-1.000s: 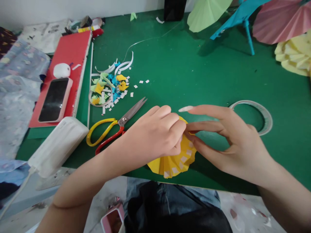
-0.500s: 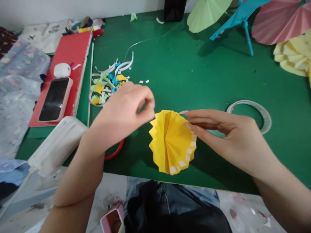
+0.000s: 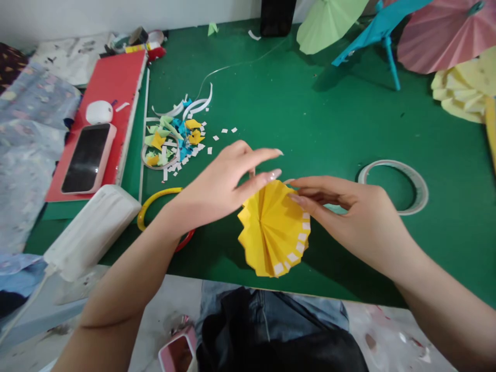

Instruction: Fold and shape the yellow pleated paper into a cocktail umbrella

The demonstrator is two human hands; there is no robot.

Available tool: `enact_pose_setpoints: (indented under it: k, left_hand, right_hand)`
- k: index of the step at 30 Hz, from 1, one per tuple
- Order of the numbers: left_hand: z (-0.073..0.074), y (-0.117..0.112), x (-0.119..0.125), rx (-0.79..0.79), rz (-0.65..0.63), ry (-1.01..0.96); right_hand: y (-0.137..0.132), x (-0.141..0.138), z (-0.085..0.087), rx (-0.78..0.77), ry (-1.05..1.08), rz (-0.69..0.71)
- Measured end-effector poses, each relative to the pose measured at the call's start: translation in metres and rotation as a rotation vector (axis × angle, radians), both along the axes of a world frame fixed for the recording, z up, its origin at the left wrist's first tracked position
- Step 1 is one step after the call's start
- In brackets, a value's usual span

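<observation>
A round, pleated yellow paper fan (image 3: 267,237) stands over the front part of the table, with several small white squares along its right and lower rim. My right hand (image 3: 349,212) pinches the upper right edge between thumb and fingers. A short pale strip shows at those fingertips; its far end is hidden. My left hand (image 3: 228,181) hovers at the fan's upper left edge, thumb and index finger apart, with nothing visible between them. Whether its thumb touches the paper, I cannot tell. Right of the fan lies a roll of white tape (image 3: 420,199), partly behind my right hand.
Coloured paper scraps (image 3: 186,129) and white bits lie left of centre. Yellow-and-red scissors handles (image 3: 145,209) show under my left forearm. A phone (image 3: 87,157) rests on a red board (image 3: 120,77), near a white power bank (image 3: 93,227). Paper umbrellas (image 3: 445,33) stand back right.
My left hand has shifted right toward the fan's top, and its curled thumb and index finger have spread apart. My right hand keeps its pinch on the fan, which has barely moved.
</observation>
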State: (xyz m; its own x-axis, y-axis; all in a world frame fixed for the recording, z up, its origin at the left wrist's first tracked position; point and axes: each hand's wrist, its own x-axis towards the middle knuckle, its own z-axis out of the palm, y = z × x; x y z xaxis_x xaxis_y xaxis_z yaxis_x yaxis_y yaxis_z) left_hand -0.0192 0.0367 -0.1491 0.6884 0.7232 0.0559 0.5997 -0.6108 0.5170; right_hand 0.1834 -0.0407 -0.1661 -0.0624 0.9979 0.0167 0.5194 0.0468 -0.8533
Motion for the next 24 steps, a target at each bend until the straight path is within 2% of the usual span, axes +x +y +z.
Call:
enact_pose_setpoints:
  k: [2,5,10,14,19,24]
  left_hand:
    - [-0.003,-0.004,0.004,-0.085,-0.053,-0.004]
    - [-0.005,-0.003,0.004,-0.143,-0.051,-0.024]
    - [-0.007,0.002,0.004,-0.164,-0.031,-0.038]
    - [-0.008,0.002,0.005,-0.176,-0.012,-0.020]
    - [-0.011,0.002,0.003,-0.200,-0.011,-0.021]
    - [-0.013,0.002,0.003,-0.215,-0.013,0.002]
  right_hand:
    - [-0.001,-0.001,-0.001,0.032,-0.015,0.019]
    - [-0.002,0.000,-0.001,0.052,-0.026,0.039]
    - [-0.003,0.000,-0.002,0.097,-0.077,0.050]
    - [-0.002,-0.001,-0.002,0.195,-0.169,0.091]
    - [-0.002,0.001,-0.004,0.348,-0.304,0.230]
    - [-0.005,0.005,-0.008,0.404,-0.425,0.359]
